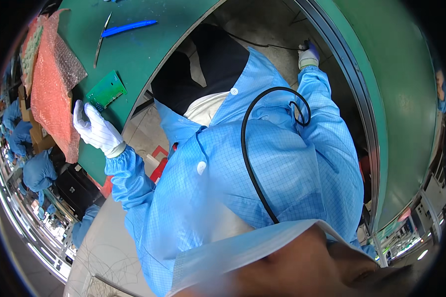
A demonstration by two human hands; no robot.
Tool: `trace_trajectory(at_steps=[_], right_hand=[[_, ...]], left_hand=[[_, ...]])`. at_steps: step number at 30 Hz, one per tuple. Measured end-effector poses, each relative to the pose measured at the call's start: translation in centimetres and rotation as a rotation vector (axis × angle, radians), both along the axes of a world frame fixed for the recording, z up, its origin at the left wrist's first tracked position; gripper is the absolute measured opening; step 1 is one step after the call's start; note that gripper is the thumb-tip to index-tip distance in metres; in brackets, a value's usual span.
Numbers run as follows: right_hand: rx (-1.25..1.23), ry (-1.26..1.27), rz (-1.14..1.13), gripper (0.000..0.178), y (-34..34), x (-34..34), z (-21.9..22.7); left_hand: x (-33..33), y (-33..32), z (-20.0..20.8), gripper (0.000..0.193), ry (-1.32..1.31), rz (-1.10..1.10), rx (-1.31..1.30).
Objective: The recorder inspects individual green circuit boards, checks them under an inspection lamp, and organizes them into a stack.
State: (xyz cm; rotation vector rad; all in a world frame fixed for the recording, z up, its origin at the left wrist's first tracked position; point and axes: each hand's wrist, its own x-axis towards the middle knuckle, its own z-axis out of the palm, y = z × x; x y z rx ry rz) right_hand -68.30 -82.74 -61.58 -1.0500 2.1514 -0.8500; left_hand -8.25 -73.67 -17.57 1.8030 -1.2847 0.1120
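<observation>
My left hand (98, 129), in a white glove with fine lines, is over the green work table near its edge. Its fingers are apart and slightly bent, with nothing between them. Just beyond the fingertips lies a small green circuit board (106, 90). Far off to the right, my right hand (308, 54) reaches down past the table edge in a white glove with dark fingertips. Its fingers are closed around a thin black cable (262, 45), which trails away to the left above the floor. Small finger details there are hard to make out.
Pink bubble wrap (54, 94) lies left of the board, partly over another board. A blue pen (130, 28) and metal tweezers (102, 42) rest on the green table (148, 49). A thicker black cable (246, 143) loops over my blue coat. A green panel (406, 99) stands at right.
</observation>
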Motion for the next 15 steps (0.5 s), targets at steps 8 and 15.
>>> trace_trajectory(at_steps=[8,15], right_hand=[[-0.005,-0.137,-0.134,0.043,-0.9,2.8,4.4],[0.021,-0.113,-0.126,0.048,-0.8,-0.6,1.3]], left_hand=[[0.1,0.4,0.5,0.033,-0.077,0.055,0.061],[-0.2,-0.2,0.2,0.032,-0.06,0.042,0.044]])
